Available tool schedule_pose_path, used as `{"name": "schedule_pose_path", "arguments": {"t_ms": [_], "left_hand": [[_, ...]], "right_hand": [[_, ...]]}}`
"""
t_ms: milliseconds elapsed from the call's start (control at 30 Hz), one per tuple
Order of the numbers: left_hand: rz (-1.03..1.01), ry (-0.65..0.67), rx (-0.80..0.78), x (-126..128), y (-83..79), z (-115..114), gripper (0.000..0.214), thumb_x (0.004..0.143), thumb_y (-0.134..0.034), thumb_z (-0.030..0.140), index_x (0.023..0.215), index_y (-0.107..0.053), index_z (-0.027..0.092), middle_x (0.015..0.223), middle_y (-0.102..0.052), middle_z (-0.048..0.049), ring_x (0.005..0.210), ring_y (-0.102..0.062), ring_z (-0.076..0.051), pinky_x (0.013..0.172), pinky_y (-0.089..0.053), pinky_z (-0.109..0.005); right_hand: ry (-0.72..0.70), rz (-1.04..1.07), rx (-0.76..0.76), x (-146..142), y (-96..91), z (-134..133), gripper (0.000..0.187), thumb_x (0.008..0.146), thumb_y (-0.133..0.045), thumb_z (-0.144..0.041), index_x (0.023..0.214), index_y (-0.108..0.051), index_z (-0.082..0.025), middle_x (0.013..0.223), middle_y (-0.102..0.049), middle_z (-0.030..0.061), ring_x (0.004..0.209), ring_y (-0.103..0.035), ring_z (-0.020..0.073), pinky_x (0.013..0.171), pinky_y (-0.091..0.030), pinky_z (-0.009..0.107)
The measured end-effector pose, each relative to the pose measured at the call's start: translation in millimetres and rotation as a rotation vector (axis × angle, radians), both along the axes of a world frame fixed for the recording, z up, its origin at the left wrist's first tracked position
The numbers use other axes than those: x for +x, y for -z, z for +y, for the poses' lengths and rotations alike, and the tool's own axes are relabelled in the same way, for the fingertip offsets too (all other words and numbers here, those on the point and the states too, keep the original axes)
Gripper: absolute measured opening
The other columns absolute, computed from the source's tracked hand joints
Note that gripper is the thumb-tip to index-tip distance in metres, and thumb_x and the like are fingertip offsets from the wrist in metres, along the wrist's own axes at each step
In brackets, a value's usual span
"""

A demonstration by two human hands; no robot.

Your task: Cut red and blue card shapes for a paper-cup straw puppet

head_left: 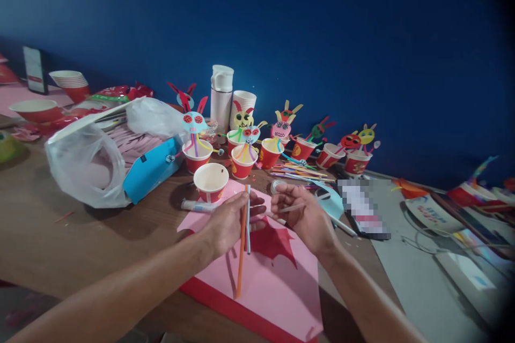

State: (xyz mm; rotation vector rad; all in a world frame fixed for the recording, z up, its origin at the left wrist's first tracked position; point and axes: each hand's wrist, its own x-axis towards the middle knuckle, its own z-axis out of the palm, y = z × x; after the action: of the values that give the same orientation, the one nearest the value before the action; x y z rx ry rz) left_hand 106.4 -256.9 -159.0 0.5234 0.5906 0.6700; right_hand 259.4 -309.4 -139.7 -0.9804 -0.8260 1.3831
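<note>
My left hand [235, 220] pinches a long orange straw [241, 262] and a shorter pale straw [248, 225] side by side under its thumb. Between the curled fingers of my right hand [303, 214] is a thin whitish strip [293, 207]; its exact kind is unclear. Below both hands lies a pink sheet [273, 295] with a cut red paper piece [273, 244] on it. A paper cup [211, 185] with a small dark hole near its rim stands just beyond my left hand. A small round clear object [277, 186] is partly hidden behind my right fingers.
Several red cups with paper-faced straw figures [241, 163] line the back. Loose straws [300, 173] lie before them. At left sits a plastic bag [84, 171] of pink pieces; at right, a phone [364, 209]. A white bottle [221, 104] stands near the blue wall.
</note>
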Motion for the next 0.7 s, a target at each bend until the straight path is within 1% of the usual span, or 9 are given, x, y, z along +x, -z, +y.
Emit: {"name": "schedule_pose_path", "arguments": {"t_ms": [33, 100, 133, 200, 300, 367, 467, 600, 700], "left_hand": [[0.021, 0.001, -0.002, -0.4, 0.3, 0.2, 0.010, 0.080, -0.048, 0.025, 0.080, -0.052, 0.016, 0.079, -0.058, -0.0047, 0.067, -0.057, -0.015, 0.061, -0.047, -0.030], [0.040, -0.002, 0.013, -0.5, 2.0, 0.3, 0.011, 0.080, -0.048, 0.026, 0.082, -0.051, 0.016, 0.074, -0.056, -0.0029, 0.061, -0.055, -0.012, 0.053, -0.045, -0.026], [0.037, -0.001, 0.026, -0.3, 3.4, 0.3, 0.011, 0.079, -0.048, 0.027, 0.082, -0.051, 0.016, 0.070, -0.054, -0.0013, 0.055, -0.052, -0.010, 0.048, -0.042, -0.022], [0.023, 0.025, 0.058, 0.3, 6.5, 0.1, 0.012, 0.079, -0.048, 0.028, 0.081, -0.050, 0.017, 0.060, -0.048, 0.0026, 0.042, -0.041, -0.005, 0.038, -0.031, -0.016], [0.044, 0.094, 0.095, 0.8, 9.7, -0.8, 0.013, 0.079, -0.048, 0.031, 0.080, -0.049, 0.018, 0.051, -0.038, 0.0070, 0.034, -0.025, -0.002, 0.033, -0.017, -0.014], [0.084, 0.135, 0.092, 0.8, 9.7, -1.9, 0.013, 0.078, -0.048, 0.031, 0.080, -0.049, 0.018, 0.051, -0.036, 0.0077, 0.034, -0.023, -0.001, 0.033, -0.013, -0.013], [0.122, 0.176, 0.076, 1.2, 7.5, -3.7, 0.014, 0.077, -0.049, 0.031, 0.080, -0.050, 0.017, 0.055, -0.038, 0.0068, 0.034, -0.025, -0.001, 0.033, -0.012, -0.013], [0.183, 0.197, 0.079, 2.4, 5.5, -3.9, 0.017, 0.076, -0.050, 0.032, 0.081, -0.052, 0.015, 0.064, -0.047, 0.0016, 0.043, -0.043, -0.004, 0.033, -0.014, -0.013], [0.202, 0.234, 0.102, 3.1, 6.1, -3.6, 0.019, 0.076, -0.049, 0.033, 0.082, -0.053, 0.015, 0.064, -0.051, -0.0007, 0.047, -0.049, -0.007, 0.033, -0.014, -0.013]], "right_hand": [[0.018, -0.006, 0.005, 1.5, -0.2, 0.4, 0.032, 0.079, -0.044, -0.048, 0.089, -0.055, -0.019, 0.078, -0.060, 0.0045, 0.071, -0.057, 0.0175, 0.068, -0.045, 0.031], [0.035, -0.007, -0.003, 2.5, 1.5, 0.9, 0.035, 0.079, -0.041, -0.050, 0.087, -0.056, -0.019, 0.078, -0.059, 0.0050, 0.073, -0.057, 0.0182, 0.069, -0.045, 0.032], [0.030, 0.002, -0.010, 2.2, 2.9, 1.1, 0.037, 0.080, -0.039, -0.051, 0.087, -0.056, -0.019, 0.078, -0.059, 0.0054, 0.074, -0.056, 0.0185, 0.069, -0.045, 0.032], [0.022, 0.006, -0.007, 1.2, 6.1, 1.2, 0.039, 0.080, -0.037, -0.052, 0.087, -0.056, -0.019, 0.081, -0.059, 0.0065, 0.077, -0.056, 0.0191, 0.069, -0.045, 0.032], [0.039, -0.053, 0.010, 0.0, 8.8, 0.7, 0.045, 0.081, -0.033, -0.055, 0.089, -0.057, -0.019, 0.088, -0.059, 0.0079, 0.084, -0.055, 0.0202, 0.072, -0.044, 0.031], [0.044, -0.088, 0.007, -0.4, 8.6, 0.1, 0.050, 0.081, -0.028, -0.058, 0.091, -0.057, -0.019, 0.093, -0.059, 0.0083, 0.089, -0.054, 0.0208, 0.074, -0.043, 0.031], [0.023, -0.096, 0.010, -1.2, 6.7, -1.3, 0.053, 0.082, -0.024, -0.059, 0.096, -0.056, -0.019, 0.101, -0.057, 0.0090, 0.097, -0.051, 0.0218, 0.077, -0.043, 0.031], [0.002, -0.134, 0.051, -2.6, 6.4, -2.6, 0.049, 0.082, -0.029, -0.057, 0.102, -0.054, -0.020, 0.109, -0.054, 0.0087, 0.104, -0.047, 0.0228, 0.079, -0.041, 0.032], [0.023, -0.227, 0.058, -3.4, 9.2, -2.6, 0.048, 0.083, -0.029, -0.056, 0.104, -0.054, -0.021, 0.111, -0.053, 0.0082, 0.103, -0.047, 0.0230, 0.081, -0.040, 0.033]]}}
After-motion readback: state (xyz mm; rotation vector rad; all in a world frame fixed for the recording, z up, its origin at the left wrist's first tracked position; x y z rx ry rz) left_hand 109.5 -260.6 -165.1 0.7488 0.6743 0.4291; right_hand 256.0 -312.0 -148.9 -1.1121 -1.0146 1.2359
